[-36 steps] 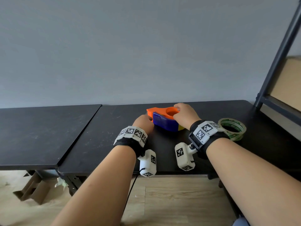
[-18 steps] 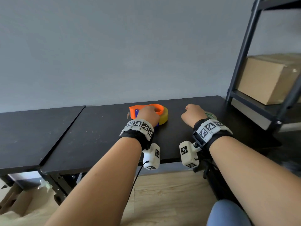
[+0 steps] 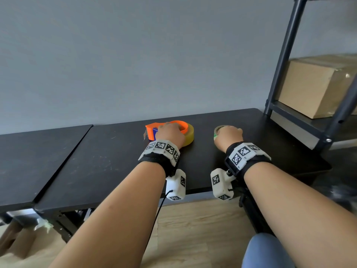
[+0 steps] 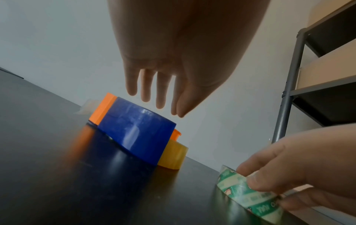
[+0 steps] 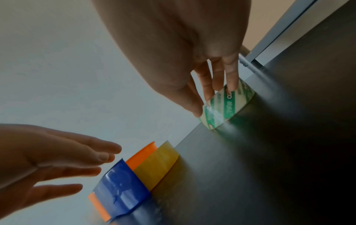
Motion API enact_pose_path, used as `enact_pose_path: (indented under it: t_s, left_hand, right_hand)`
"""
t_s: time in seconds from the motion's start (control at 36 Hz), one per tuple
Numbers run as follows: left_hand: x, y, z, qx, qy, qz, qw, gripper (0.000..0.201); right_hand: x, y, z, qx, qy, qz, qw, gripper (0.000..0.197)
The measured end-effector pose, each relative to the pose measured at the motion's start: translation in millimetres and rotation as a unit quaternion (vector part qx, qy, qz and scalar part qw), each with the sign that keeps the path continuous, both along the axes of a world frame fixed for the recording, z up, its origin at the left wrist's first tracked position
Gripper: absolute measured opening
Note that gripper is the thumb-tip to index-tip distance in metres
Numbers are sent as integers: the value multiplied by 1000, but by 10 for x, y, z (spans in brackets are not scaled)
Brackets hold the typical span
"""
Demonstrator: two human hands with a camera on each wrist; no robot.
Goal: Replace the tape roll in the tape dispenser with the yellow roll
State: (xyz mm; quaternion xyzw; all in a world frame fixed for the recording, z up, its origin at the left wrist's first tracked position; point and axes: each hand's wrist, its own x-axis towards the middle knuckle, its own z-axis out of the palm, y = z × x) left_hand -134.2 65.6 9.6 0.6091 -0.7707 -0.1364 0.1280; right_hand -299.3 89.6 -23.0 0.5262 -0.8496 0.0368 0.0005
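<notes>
The orange and blue tape dispenser (image 3: 150, 130) lies on the black table (image 3: 116, 161) with the yellow roll (image 3: 190, 135) in it. My left hand (image 3: 170, 134) hovers just over it, fingers straight and touching nothing in the left wrist view, above the blue part (image 4: 138, 134) and the yellow roll (image 4: 174, 156). To the right, my right hand (image 3: 229, 135) pinches a clear roll with green print (image 5: 223, 108) between thumb and fingers (image 5: 230, 82). That roll (image 4: 248, 193) touches the table.
A dark metal shelf frame (image 3: 286, 55) stands at the table's right end with a cardboard box (image 3: 316, 84) on it. A second black table (image 3: 29, 161) adjoins on the left. The wall runs close behind.
My right hand left the dispenser and moved right onto the green-printed roll. My left hand shifted from the dispenser's near end to above it. The head view swung right.
</notes>
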Motion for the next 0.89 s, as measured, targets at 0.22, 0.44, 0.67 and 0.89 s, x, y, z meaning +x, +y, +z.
enact_pose_path:
  t_s: [0.22,0.44,0.67,0.89]
  left_hand:
    - [88,-133,-38,3,8,13,1000,54]
    - [166,-199,-66,-29,28,9,999,56]
    - [286,-163,-7,-23,33,10,999,55]
    - [513,-30,156,-53,-2,24,998,46]
  right_hand:
    - [167,-260,-50,-14,-27,39,999,35]
    - [253,-359,-57,-25,-98,-12,995,43]
    - [416,-256,116,-80,-104,23,991,45]
    - [658,-117,335,-15,-101,91,991,40]
